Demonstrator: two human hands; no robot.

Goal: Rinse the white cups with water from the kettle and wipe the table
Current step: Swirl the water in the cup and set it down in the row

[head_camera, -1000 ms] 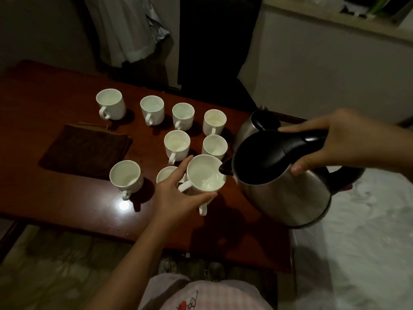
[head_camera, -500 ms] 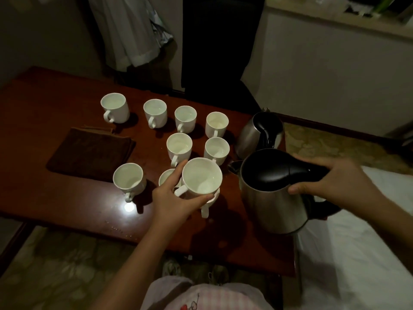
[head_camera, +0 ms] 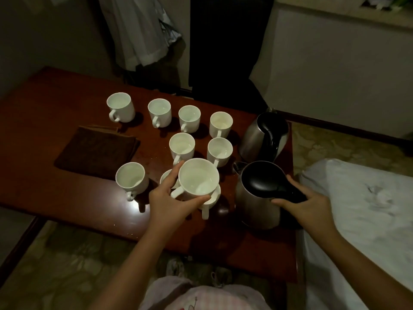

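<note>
My left hand grips a white cup and holds it tilted above another white cup that stands on the red-brown table. A little water shows in the held cup. My right hand is closed on the black handle of the steel kettle, which stands upright on the table at the right. Several more white cups stand in rows behind and to the left. A folded brown cloth lies at the left.
A second steel kettle stands behind the first, near the table's right edge. A white-covered bed lies to the right. Clothes hang behind the table. Small drops of water dot the table's front part.
The kettle has come down from its tilted pouring position beside the cup and now rests upright on the table. My left hand has kept the cup in about the same place.
</note>
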